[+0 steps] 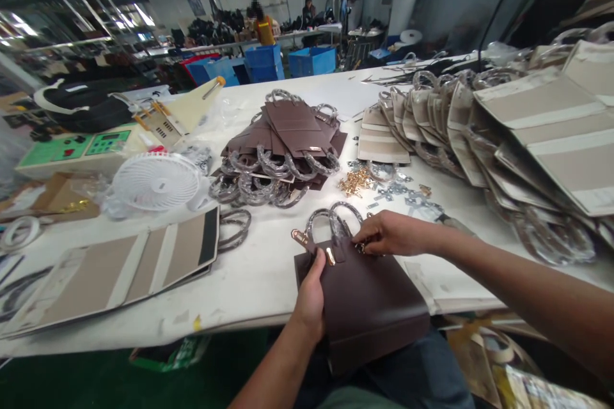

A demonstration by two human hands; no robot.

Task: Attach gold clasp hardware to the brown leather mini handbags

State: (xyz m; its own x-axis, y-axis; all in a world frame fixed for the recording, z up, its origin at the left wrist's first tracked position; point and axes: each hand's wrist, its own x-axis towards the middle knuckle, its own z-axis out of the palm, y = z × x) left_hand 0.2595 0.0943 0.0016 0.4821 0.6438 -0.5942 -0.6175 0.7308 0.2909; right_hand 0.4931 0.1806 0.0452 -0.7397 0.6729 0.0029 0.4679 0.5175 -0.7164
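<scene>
A dark brown handbag (371, 300) leans over the table's front edge against my lap. My left hand (311, 297) is closed around its left side, the thumb lying on the front below a gold plate (330, 256). A strap end with a gold fitting (301, 239) sticks out at the upper left. My right hand (384, 233) pinches at the bag's upper right, by the base of a plastic-wrapped handle (346, 209). A small gold metal fitting (359, 246) shows at its fingertips, partly hidden by them.
Brown bags (295, 128) are piled behind. Gold fittings (355, 183) and grey metal plates (407, 195) lie loose nearby. Beige-lined panels (532, 115) are stacked at right, another panel (158, 255) at left. A white fan (156, 182) stands at left.
</scene>
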